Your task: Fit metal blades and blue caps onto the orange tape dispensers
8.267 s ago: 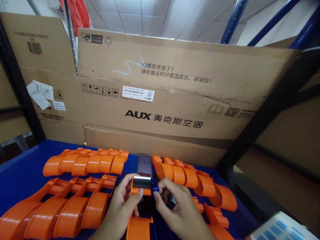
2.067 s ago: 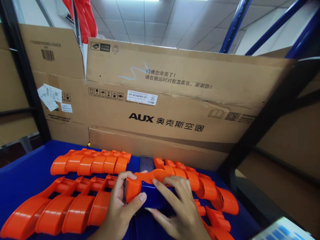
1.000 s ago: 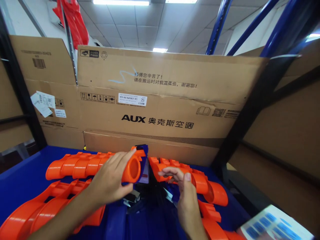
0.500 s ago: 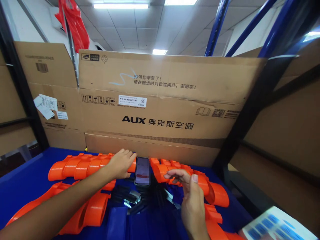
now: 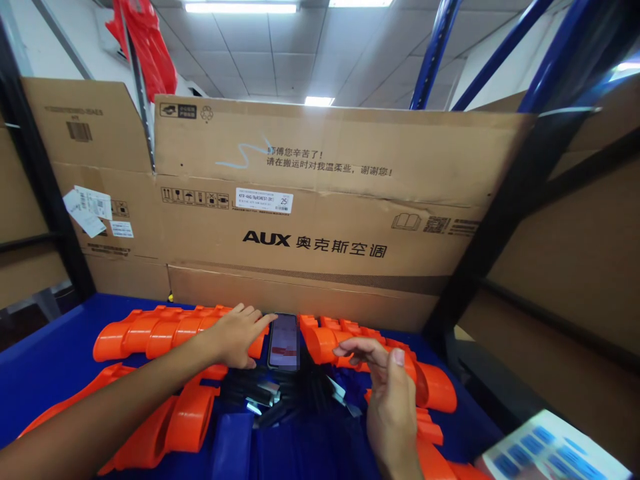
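A smartphone (image 5: 284, 339) with a lit screen stands on the blue surface between two rows of orange curved plastic pieces (image 5: 165, 333). My left hand (image 5: 239, 335) is beside it, over the end of the left row, its index finger stretched to the phone's upper left edge. Whether that fingertip touches the phone I cannot tell. My right hand (image 5: 390, 387) hovers at the right row of orange pieces (image 5: 435, 387), fingers apart and loosely curved, with nothing in it. Below the phone lies a pile of black-handled items with shiny metal parts (image 5: 270, 397).
A cardboard panel (image 5: 315, 220) printed AUX stands along the back. Dark rack posts (image 5: 463, 247) rise on both sides. More orange pieces (image 5: 187, 417) lie in front. A white box with blue labels (image 5: 550, 450) is at the lower right. A red bag (image 5: 150, 53) hangs upper left.
The left hand has shifted slightly left, and its index finger now stretches out toward the phone's top edge. The right hand has hardly moved. The view has shifted slightly.
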